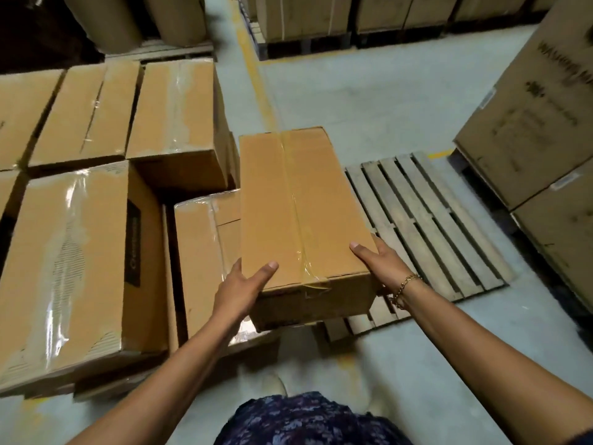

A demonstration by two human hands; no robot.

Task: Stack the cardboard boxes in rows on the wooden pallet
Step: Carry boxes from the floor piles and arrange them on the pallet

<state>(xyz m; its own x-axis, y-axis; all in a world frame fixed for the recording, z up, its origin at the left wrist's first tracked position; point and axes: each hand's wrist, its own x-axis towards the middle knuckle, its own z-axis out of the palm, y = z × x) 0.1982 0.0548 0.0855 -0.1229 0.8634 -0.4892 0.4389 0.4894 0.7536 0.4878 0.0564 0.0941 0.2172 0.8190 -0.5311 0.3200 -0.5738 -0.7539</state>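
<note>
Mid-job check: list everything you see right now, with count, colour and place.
held box: one, brown, taped, centre, hiding the pallet's left part
wooden pallet: one, grey-brown, on the floor right of the held box
stacked boxes: at least six, brown, some film-wrapped, left
printed cartons: two, brown, stacked, far right
cardboard rolls: two, brown, top left
rear cartons: several, brown, on pallets, top
floor line: one, yellow, from top centre downward
bracelet: one, gold, right wrist
left hand: grips the held box's near left corner
right hand: grips its near right corner
</note>
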